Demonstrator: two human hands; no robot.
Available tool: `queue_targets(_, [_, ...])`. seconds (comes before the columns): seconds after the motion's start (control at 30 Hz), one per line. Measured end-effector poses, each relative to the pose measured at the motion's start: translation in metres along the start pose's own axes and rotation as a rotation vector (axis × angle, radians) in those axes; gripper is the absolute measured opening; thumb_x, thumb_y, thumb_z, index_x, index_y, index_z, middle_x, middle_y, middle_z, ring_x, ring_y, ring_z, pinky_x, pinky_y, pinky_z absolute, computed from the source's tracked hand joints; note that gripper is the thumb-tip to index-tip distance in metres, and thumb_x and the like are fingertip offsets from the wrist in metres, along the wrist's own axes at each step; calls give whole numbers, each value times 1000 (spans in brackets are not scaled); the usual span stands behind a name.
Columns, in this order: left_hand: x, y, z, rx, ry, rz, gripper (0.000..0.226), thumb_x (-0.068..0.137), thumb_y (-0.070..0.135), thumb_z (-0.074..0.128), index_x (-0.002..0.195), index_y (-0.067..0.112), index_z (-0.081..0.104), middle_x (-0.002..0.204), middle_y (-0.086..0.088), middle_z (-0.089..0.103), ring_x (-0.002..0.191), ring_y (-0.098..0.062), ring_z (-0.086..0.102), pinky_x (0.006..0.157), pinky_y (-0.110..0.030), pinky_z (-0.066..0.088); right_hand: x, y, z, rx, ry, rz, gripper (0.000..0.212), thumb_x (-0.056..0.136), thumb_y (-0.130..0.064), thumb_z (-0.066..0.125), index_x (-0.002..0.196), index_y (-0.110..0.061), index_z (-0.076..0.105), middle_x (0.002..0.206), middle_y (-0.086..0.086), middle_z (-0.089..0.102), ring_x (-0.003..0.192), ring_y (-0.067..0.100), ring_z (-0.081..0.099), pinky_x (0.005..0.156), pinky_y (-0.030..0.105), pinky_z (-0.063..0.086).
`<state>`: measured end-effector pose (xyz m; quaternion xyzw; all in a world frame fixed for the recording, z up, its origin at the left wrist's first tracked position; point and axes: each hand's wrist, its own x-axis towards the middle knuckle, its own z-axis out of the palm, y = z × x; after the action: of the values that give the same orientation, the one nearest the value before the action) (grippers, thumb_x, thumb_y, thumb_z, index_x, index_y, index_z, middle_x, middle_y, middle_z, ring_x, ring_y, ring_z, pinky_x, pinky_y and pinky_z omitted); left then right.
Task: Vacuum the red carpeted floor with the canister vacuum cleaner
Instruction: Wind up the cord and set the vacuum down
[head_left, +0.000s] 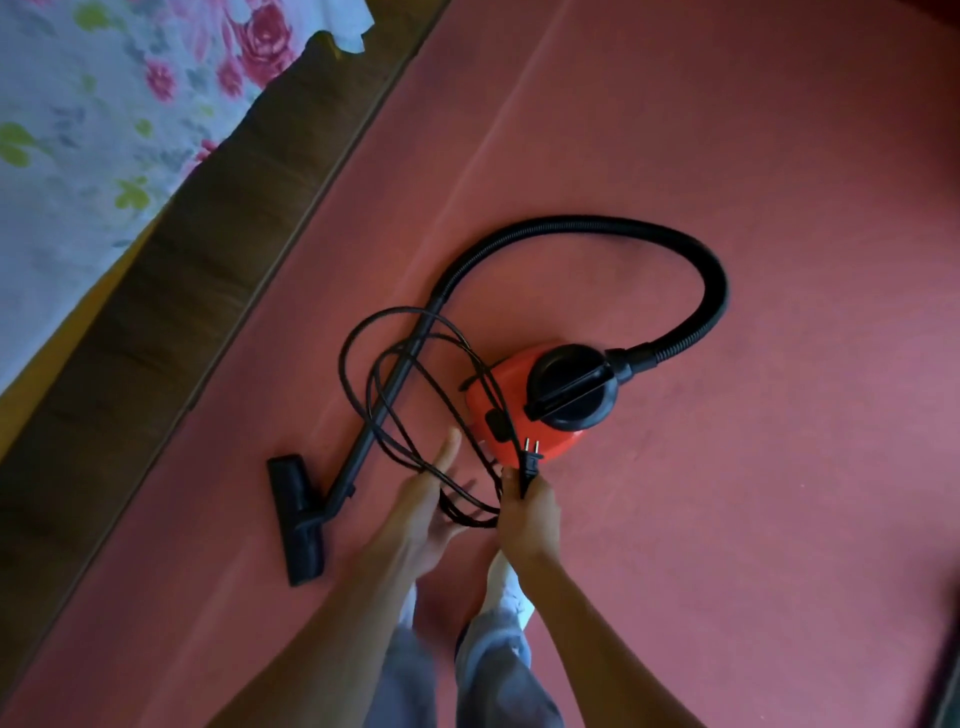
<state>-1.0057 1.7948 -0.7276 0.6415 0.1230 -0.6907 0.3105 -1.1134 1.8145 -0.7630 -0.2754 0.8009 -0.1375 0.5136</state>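
A red canister vacuum (514, 410) with a black round lid stands on the red carpet (727, 208). Its black hose (670, 249) arcs over to a black wand (384, 395) that ends in a floor nozzle (301, 519) lying on the carpet. Loops of black power cord (374, 374) lie over the wand and the canister. My right hand (530, 509) grips the cord just below the two-pin plug (530, 457). My left hand (431, 499) is flat with straight fingers, and the cord loops run across it.
A dark wooden bed frame (171, 291) runs diagonally along the left, with a floral sheet (104, 114) on top. My legs in light trousers (488, 654) stand below the hands. Carpet stretches to the right and far side.
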Motion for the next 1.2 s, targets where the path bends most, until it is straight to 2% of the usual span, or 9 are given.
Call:
queue_targets(0.1, [6,6,6,-73,-97,26,43,86,53,59,111,18,62,114,-8,66,98,-21,69,104,-58,43,9,-4,-3,-97,39,100,24,101,-14,39,104,1,58,104,25,66,100,42,59,77,39,40])
queue_targets(0.23, [0,23,18,155,-323,49,62,95,61,37,123,13,63,113,-5,73,108,-18,69,100,-46,50,15,-19,-6,-278,63,155,31,90,0,39,117,6,52,116,27,63,110,44,59,84,43,46])
queue_targets(0.3, [13,25,24,296,-294,53,46,89,54,57,113,16,64,101,2,76,89,-4,73,72,-35,61,13,-28,-5,-379,66,92,28,91,-1,37,118,2,48,116,24,63,110,42,59,81,42,45])
queue_targets(0.37, [29,30,25,385,-161,93,75,60,59,85,115,13,62,110,-1,73,90,-4,72,59,-26,59,13,-34,-2,-457,24,-9,27,93,-2,35,117,-2,47,112,21,64,106,41,61,78,42,45])
queue_targets(0.47, [52,40,23,404,-118,58,86,49,62,89,114,9,68,106,-4,75,97,-16,72,80,-34,58,19,-43,5,-515,-101,-133,29,93,-1,35,118,-3,50,109,22,66,103,42,62,72,39,42])
queue_targets(0.67, [78,54,16,358,-180,-21,75,51,57,89,105,7,75,97,-10,74,91,-29,69,81,-37,56,42,-73,13,-758,-423,-362,33,97,-10,47,129,-1,50,124,18,61,111,35,59,89,39,48])
queue_targets(0.83, [88,64,20,45,-237,-67,47,68,38,84,101,9,68,84,-7,72,101,-28,61,84,-38,42,58,-84,20,-875,-410,-301,48,97,-9,42,143,2,34,126,19,59,112,38,61,89,42,50])
queue_targets(1.07, [90,94,41,11,-211,-134,34,87,38,69,76,12,51,66,-9,59,74,-27,65,85,-37,52,63,-80,21,-251,-390,-164,22,103,-29,47,101,-13,62,81,1,61,70,14,55,66,30,45])
queue_targets(1.2, [97,92,55,84,-97,-171,33,94,36,59,75,10,53,75,-12,66,65,-25,63,66,-32,53,67,-78,9,57,-389,-87,24,104,-26,45,95,-28,67,90,-9,73,85,0,66,77,16,50])
